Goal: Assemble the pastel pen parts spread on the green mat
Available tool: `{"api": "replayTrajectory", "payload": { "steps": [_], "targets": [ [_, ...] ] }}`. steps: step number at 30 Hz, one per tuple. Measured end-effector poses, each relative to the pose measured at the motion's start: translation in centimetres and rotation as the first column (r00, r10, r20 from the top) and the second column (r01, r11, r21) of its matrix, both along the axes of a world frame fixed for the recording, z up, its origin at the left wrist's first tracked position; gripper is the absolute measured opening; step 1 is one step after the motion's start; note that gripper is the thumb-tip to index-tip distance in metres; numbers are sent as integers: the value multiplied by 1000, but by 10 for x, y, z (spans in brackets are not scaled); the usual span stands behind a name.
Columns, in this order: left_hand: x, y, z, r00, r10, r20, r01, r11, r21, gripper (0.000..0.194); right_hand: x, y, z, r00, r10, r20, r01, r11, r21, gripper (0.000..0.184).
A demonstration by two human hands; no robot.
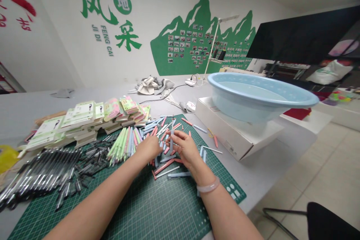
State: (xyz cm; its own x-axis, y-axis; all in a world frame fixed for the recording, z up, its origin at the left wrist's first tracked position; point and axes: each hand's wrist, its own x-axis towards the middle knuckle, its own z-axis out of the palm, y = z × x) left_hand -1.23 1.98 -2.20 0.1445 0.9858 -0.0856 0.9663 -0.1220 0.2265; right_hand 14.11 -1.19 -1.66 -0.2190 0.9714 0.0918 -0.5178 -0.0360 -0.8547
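My right hand point(184, 148), with a pale bracelet on its wrist, holds a light blue pen barrel point(171, 140) nearly upright between thumb and fingers. A thin tip sticks out of its top. Just to the left, my left hand point(149, 147) is closed, back of the hand toward me, low over the pile of pen parts. Its fingertips are hidden, so what it grips does not show. Around both hands lie blue and pink pen parts point(166, 165) and white refills point(168, 171). A row of green, blue and pink pens point(123, 144) lies left of my left hand.
A green cutting mat point(157, 206) covers the table front. Left are black pens point(42, 174) and stacked small boxes point(77, 118). On the right a blue basin point(253, 99) rests on a white carton point(225, 131). Cloth scraps point(150, 84) and a cable lie behind.
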Motion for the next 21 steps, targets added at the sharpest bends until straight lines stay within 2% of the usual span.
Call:
{"api": "replayTrajectory", "payload": {
  "steps": [8, 12, 15, 18, 20, 21],
  "targets": [
    [-4, 9, 0, 997, 30, 73, -27, 999, -37, 37, 0, -2, 2, 1000, 30, -4, -30, 999, -16, 27],
    [-10, 5, 1, 990, 13, 137, -7, 999, -40, 30, -1, -3, 3, 999, 31, 20, -31, 999, 10, 30],
    [-13, 1, 3, 959, 42, 279, -43, 999, -1, 21, -2, -3, 3, 999, 32, 41, -33, 999, 32, 31],
    [-16, -3, 10, 865, 99, 492, -109, 994, -7, 15, -2, -2, 1, 998, 16, 56, -18, 999, 47, 29],
    [-19, -6, 20, 720, 102, 687, -76, 995, -68, 12, -3, -1, -2, 996, 3, 86, -7, 999, 51, 28],
    [-19, -7, 26, 607, 93, 789, -39, 995, -87, 10, -4, -1, -3, 994, 0, 106, -5, 999, 47, 29]
  ]
}}
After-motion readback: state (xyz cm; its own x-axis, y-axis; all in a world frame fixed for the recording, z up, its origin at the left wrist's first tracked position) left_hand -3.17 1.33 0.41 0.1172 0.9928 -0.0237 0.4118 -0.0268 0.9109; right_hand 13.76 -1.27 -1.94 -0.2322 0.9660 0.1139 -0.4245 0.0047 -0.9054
